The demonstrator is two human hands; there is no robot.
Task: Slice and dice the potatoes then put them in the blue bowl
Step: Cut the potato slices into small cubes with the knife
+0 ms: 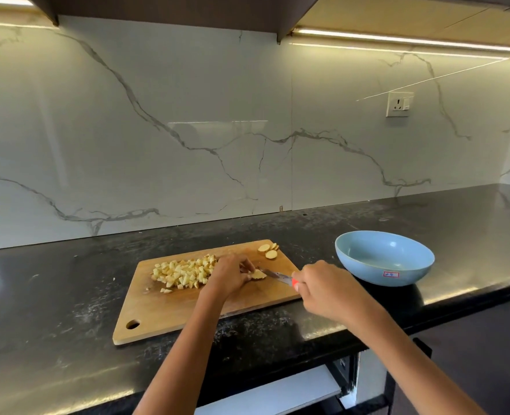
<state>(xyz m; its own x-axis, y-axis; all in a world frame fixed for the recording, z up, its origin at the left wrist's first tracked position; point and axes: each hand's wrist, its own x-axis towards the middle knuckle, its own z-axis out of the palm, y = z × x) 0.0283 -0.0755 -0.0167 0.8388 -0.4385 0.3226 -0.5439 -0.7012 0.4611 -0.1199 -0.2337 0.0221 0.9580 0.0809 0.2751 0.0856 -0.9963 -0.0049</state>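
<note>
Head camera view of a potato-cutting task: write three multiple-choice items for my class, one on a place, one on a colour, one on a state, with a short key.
1. Where does the blue bowl stand?
A. On the cutting board
B. On the counter, right of the cutting board
C. Left of the board

2. What colour is the knife handle?
A. Red-orange
B. Black
C. Green

3. What is in the bowl?
A. Diced potato
B. Whole potatoes
C. Nothing visible

Key: 1 B, the bowl sits on the dark counter beside the board's right end. 2 A, red-orange shows at the right hand. 3 C, the diced potato lies heaped on the board by the left hand.
</note>
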